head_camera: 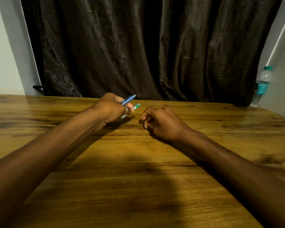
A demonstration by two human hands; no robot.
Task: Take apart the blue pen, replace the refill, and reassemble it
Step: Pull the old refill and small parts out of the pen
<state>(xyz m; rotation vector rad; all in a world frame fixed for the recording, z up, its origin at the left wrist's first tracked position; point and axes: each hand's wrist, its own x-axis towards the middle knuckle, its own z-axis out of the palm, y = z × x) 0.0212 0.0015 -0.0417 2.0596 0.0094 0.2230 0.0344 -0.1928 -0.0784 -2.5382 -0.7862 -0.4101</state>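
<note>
From my remote seat I look down over a wooden table (pixel 138 178) whose grain runs side to side. Two bare forearms reach in from about 7 and 5 o'clock toward the middle of the view.

Just right of centre, the right hand (pixel 161 123) rests on the wood, fingers curled into a loose fist; I cannot tell whether anything is inside it.

At about 11 o'clock from it, close by but not touching, the left hand (pixel 111 108) is closed around the blue pen (pixel 129 99), whose end juts out toward 2 o'clock. The same hand also grips a second, green-tipped stick (pixel 136 106), roughly parallel just beneath. A ring (pixel 125 110) sits on one finger.

Beyond the table's far edge hangs a dark creased curtain (pixel 146 46). At 3 o'clock stands a blurred plastic water bottle (pixel 262 84).
</note>
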